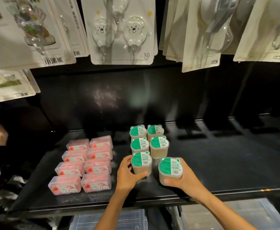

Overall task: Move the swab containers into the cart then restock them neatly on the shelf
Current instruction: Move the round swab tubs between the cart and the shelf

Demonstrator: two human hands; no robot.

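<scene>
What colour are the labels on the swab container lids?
Green and white, seen in the head view on the swab containers.

Dim, overhead glare, blurred edges, wide-angle bowing

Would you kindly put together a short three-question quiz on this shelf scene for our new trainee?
1. How many clear green-lidded swab containers show on the black shelf, counting those in the hands?
2. True or false: the clear pink rectangular boxes lie to the right of the green-lidded containers.
3. Which hand grips the front container standing out of line with its column? A) left hand B) right hand C) neither

Key
1. Six: four in two back rows, one in each hand.
2. False: they lie to the left, in two columns of four.
3. B: the right hand's container sits offset to the right of the column.
</scene>
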